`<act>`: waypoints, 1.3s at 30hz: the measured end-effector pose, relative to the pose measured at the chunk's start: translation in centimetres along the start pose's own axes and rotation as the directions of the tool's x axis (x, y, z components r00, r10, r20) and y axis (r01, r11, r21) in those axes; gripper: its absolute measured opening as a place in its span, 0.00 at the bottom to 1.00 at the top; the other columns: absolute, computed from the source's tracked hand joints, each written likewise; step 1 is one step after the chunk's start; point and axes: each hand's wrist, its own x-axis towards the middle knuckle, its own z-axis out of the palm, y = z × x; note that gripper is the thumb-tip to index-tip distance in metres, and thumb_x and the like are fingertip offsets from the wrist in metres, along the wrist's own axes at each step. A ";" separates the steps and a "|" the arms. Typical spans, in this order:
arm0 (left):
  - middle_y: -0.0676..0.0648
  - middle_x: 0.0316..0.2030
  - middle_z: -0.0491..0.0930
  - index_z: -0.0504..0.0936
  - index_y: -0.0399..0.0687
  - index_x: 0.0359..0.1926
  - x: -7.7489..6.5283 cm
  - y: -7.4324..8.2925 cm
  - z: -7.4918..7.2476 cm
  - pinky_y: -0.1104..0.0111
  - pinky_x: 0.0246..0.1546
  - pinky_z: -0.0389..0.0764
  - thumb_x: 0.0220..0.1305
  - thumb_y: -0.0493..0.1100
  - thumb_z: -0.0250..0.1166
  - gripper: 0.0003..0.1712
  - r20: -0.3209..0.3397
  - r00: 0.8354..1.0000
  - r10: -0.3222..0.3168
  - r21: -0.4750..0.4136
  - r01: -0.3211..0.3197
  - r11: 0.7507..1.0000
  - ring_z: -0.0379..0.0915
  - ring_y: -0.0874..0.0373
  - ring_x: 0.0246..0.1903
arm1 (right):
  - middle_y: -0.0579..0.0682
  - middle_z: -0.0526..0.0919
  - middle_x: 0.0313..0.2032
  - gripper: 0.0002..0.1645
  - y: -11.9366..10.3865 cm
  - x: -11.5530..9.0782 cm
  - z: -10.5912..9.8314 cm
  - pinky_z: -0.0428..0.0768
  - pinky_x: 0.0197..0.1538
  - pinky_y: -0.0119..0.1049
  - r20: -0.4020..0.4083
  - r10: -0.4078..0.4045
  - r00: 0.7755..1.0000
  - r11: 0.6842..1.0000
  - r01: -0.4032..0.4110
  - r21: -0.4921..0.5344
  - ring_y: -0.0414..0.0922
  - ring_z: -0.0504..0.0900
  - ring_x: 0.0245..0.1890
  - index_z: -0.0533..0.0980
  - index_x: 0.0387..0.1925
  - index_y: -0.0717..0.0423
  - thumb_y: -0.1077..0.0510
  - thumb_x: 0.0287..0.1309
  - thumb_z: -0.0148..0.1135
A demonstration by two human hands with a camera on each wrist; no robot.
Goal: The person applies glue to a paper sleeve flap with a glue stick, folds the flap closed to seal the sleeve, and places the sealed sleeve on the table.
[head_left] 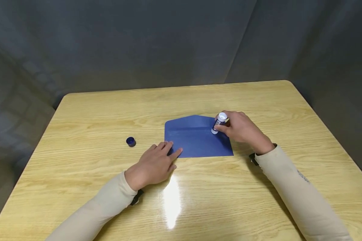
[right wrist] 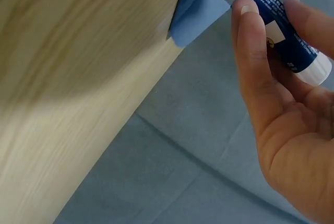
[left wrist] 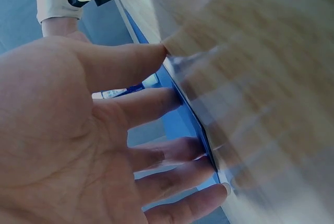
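A blue envelope (head_left: 196, 144) lies on the table with its pointed flap spread out toward the far side. My right hand (head_left: 242, 129) pinches a glue stick (head_left: 219, 123) with a white body end and dark blue label, tilted, its lower end down at the right part of the envelope near the flap. In the right wrist view, thumb and fingers close round the glue stick (right wrist: 279, 31). My left hand (head_left: 157, 162) rests with spread fingers on the envelope's lower left corner; the left wrist view shows those fingers (left wrist: 172, 179) extended along its edge.
A dark blue cap (head_left: 131, 141) stands on the light wooden table (head_left: 108, 110), left of the envelope. Dark grey cloth (head_left: 138, 43) hangs behind the table's far edge and along its sides.
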 end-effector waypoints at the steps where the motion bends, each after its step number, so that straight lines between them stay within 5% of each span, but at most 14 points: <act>1: 0.37 0.74 0.59 0.61 0.57 0.76 0.0 0.0 0.0 0.47 0.69 0.65 0.77 0.54 0.50 0.30 -0.004 1.000 0.002 0.001 -0.002 1.000 0.56 0.43 0.73 | 0.52 0.86 0.40 0.14 0.2 -0.1 -0.1 0.75 0.39 0.39 -0.001 0.001 1.000 1.000 -0.001 -0.004 0.45 0.79 0.33 0.80 0.47 0.52 0.50 0.64 0.66; 22: 0.36 0.75 0.58 0.61 0.57 0.76 -0.8 -0.2 -0.1 0.47 0.70 0.64 0.77 0.54 0.50 0.30 0.004 1.000 -0.017 -0.002 0.017 1.000 0.55 0.42 0.74 | 0.53 0.86 0.40 0.13 1.2 -0.5 -2.2 0.73 0.40 0.41 0.052 0.012 0.999 0.998 -0.009 -0.067 0.47 0.77 0.35 0.80 0.47 0.52 0.51 0.64 0.66; 31: 0.36 0.74 0.60 0.62 0.56 0.76 -1.1 0.0 -0.1 0.47 0.69 0.65 0.77 0.54 0.51 0.30 -0.015 1.000 -0.017 0.011 0.017 1.000 0.57 0.42 0.73 | 0.58 0.86 0.42 0.13 1.1 -1.7 -4.5 0.71 0.34 0.39 -0.092 0.072 0.993 0.997 -0.072 -0.003 0.50 0.79 0.34 0.81 0.46 0.54 0.54 0.62 0.68; 39: 0.36 0.74 0.60 0.62 0.56 0.76 -0.9 -0.1 -0.1 0.46 0.70 0.64 0.77 0.53 0.51 0.30 -0.017 1.000 -0.013 -0.003 0.013 1.000 0.57 0.42 0.74 | 0.53 0.86 0.41 0.14 -2.6 -0.4 -1.7 0.76 0.35 0.39 -0.015 -0.091 0.996 0.991 0.092 0.099 0.47 0.80 0.34 0.82 0.47 0.50 0.53 0.60 0.70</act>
